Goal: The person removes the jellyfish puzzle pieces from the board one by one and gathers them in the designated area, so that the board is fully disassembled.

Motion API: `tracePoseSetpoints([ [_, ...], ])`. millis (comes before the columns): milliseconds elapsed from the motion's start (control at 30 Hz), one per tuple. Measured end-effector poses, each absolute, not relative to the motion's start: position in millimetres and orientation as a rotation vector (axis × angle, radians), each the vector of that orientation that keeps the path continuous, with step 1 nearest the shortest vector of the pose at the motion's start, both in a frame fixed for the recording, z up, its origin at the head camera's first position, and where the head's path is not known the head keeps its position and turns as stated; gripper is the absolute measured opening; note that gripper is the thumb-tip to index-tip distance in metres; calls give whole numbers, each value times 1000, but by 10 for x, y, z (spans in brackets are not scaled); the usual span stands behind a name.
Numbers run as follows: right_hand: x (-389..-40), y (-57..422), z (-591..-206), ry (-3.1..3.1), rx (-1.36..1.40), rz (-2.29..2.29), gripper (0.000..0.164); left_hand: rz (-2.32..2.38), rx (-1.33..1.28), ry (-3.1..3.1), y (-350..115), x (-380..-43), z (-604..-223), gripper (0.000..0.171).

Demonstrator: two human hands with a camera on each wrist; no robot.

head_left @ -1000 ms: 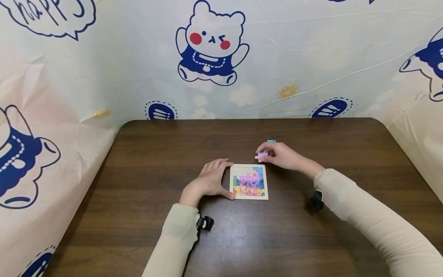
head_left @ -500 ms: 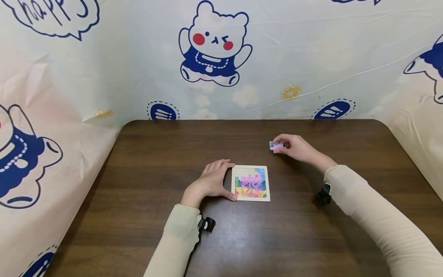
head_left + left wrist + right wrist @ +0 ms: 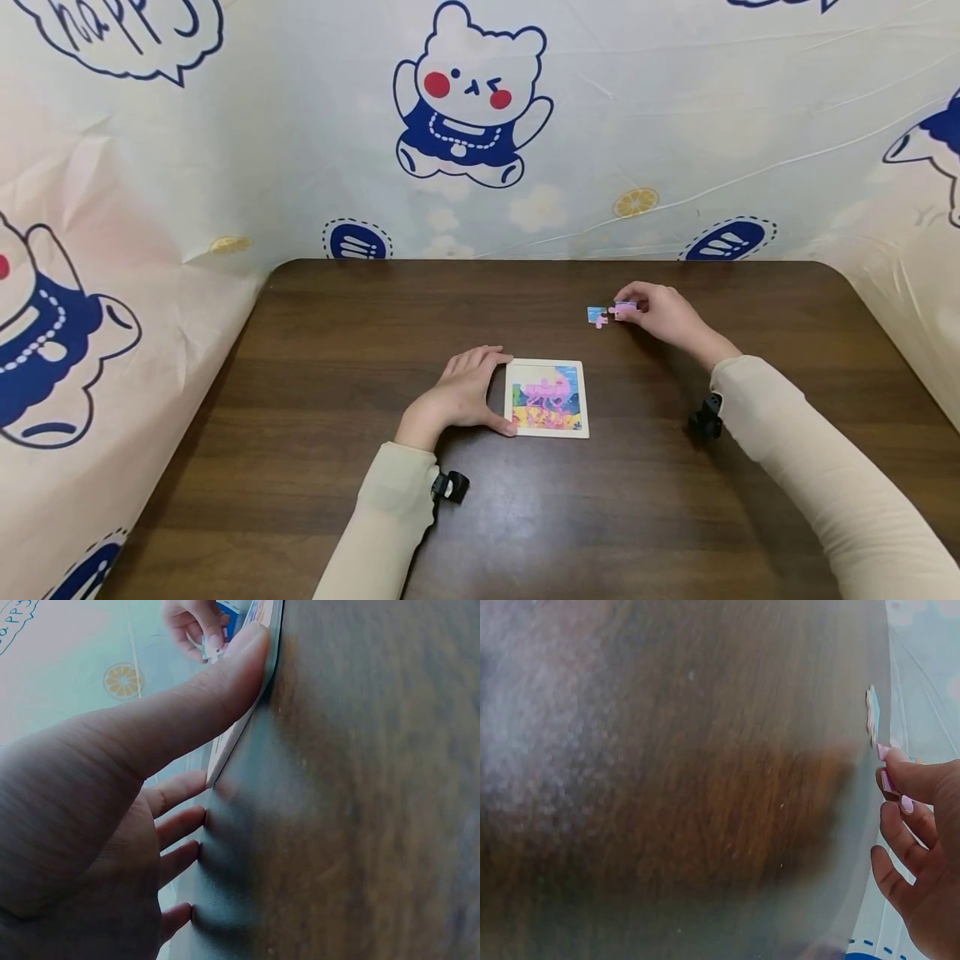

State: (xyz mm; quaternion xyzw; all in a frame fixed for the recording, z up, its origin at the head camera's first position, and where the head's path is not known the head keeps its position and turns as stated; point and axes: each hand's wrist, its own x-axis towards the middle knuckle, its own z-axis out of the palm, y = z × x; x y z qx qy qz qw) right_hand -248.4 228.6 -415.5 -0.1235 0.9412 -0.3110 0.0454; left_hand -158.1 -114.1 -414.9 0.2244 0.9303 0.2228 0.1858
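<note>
A small square jigsaw puzzle board (image 3: 584,404) with a pale frame lies mid-table, showing a pink sea-creature picture over yellow and blue. A pale bare patch shows at the upper left inside its frame. My left hand (image 3: 461,398) rests at the board's left side, fingers fairly straight, thumb on the near corner and index finger at the far one. Beyond the board, my right hand (image 3: 666,318) pinches a pink-and-blue puzzle piece (image 3: 625,310) between thumb and fingers. Just left of it lies another puzzle piece (image 3: 597,315), blue and pink, also visible in the right wrist view.
The dark wooden table (image 3: 360,358) has rounded far corners. Behind it and at both sides hangs a pale curtain (image 3: 300,150) printed with bears and orange slices. Each sleeve carries a small black wrist camera, such as the left camera (image 3: 452,487).
My right hand has moved away from the board, right and back, carrying the pinched piece past the loose one, which now shows fully. My left hand stays at the board.
</note>
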Motion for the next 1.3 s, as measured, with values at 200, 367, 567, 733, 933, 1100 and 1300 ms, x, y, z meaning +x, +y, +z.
tracePoseSetpoints([
  [200, -2469, 2329, -4176, 2876, -367, -911, 24, 618, 627, 2620, -1135, -1587, -4168, 105],
  [367, -2478, 2339, -4200, 2891, -354, -885, 22, 624, 631, 2613, -1127, -1581, -4131, 106],
  [567, -2499, 2326, -4204, 2915, -341, -848, 22, 619, 633, 2622, -1133, -1577, -4139, 105],
  [733, -2498, 2314, -4202, 2916, -343, -823, 22, 614, 617, 2625, -1133, -1584, -4171, 106],
  [933, -2493, 2304, -4211, 2941, -336, -806, 23, 617, 624, 2620, -1129, -1576, -4138, 105],
  [1100, -2488, 2300, -4215, 2969, -359, -783, 23, 606, 630, 2627, -1130, -1590, -4172, 106],
  [1300, -2477, 2286, -4216, 2964, -323, -765, 27, 615, 625, 2624, -1128, -1590, -4153, 105],
])
